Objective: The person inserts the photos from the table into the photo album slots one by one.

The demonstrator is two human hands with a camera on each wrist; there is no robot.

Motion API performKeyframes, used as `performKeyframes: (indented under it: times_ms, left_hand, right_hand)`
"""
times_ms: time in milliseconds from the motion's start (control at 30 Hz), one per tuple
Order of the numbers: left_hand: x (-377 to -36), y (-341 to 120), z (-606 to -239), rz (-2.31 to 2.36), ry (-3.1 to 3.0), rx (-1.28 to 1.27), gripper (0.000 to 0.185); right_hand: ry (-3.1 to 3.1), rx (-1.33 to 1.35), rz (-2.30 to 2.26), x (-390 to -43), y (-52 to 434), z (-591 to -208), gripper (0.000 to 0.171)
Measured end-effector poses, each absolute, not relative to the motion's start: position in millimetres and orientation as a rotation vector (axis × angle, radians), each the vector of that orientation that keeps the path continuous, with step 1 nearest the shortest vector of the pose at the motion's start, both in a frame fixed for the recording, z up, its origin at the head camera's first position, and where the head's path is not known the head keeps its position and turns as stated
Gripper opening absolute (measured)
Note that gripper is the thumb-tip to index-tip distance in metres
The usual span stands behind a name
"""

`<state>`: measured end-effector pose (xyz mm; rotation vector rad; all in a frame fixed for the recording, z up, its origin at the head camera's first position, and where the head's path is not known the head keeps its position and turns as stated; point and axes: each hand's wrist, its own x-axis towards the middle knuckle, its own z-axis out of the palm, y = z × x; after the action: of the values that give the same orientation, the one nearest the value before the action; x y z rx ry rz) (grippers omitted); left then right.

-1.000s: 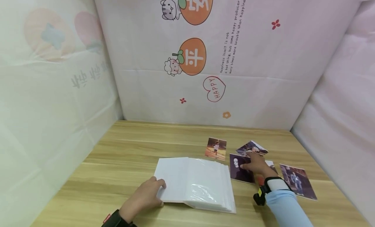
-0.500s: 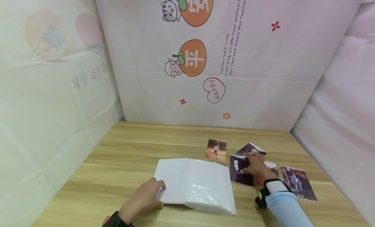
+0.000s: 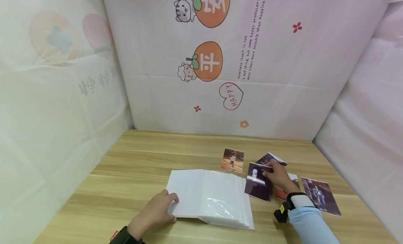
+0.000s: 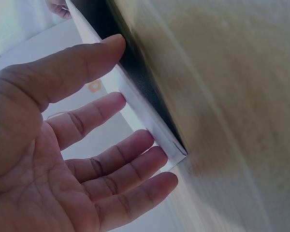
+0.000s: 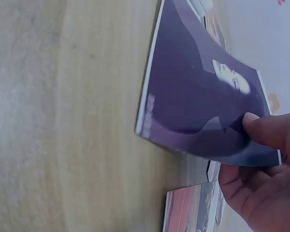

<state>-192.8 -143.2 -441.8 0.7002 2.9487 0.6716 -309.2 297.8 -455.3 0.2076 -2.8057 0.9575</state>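
A photo album [image 3: 185, 193] with white pages and clear sleeves lies open on the wooden table. My left hand [image 3: 158, 207] touches its near left corner, the thumb at the front edge and the other fingers over the page side. In the left wrist view that hand [image 4: 82, 145] has its fingers spread and fairly straight against the cover's edge. With thumb and fingers, my right hand [image 3: 280, 175] pinches a dark photo [image 3: 259, 184] of a pale face by its right edge. The right wrist view shows this photo [image 5: 198, 92] bent and tilted up from the table.
A photo of a running child [image 3: 232, 160] lies behind the album. Another photo [image 3: 275, 158] lies beyond my right hand, a reddish one [image 3: 281, 193] partly under it, and a street photo [image 3: 320, 195] at the far right. Printed white cloth [image 3: 157, 104] walls the table.
My right hand has picked up the dark photo from the table, raising and tilting it slightly toward the left. The left hand and album stay where they were.
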Motion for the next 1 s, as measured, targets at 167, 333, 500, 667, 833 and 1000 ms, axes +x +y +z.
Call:
performKeyframes:
  times_ms: [167,333,500,667,833,1000]
  left_hand:
    - [-192,-144,-441,0.681,2.94,0.698,0.045]
    - [-192,-145,-441,0.715,2.919,0.707,0.045]
    - [-192,-146,-441,0.76,2.897,0.706,0.045]
    - [-192,-146,-442,0.75,2.894,0.699,0.045]
    - [-192,-146,-442,0.734,2.906,0.729,0.049]
    - [-193,-145,-442,0.745,2.893,0.752,0.053]
  right_hand:
    - [-2.817,0.215,0.98,-309,296,-454,0.025]
    - [-2.824,0.217,0.999,-309,297,-452,0.021]
    - [-2.817,0.226,1.129,-308,294,-438,0.023]
    - [-2.789,0.162,1.35,-312,285,-422,0.023]
    - [-2.777,0.134,1.38,-318,277,-410,0.026]
    - [-2.709,0.086,1.294,-322,268,-404,0.03]
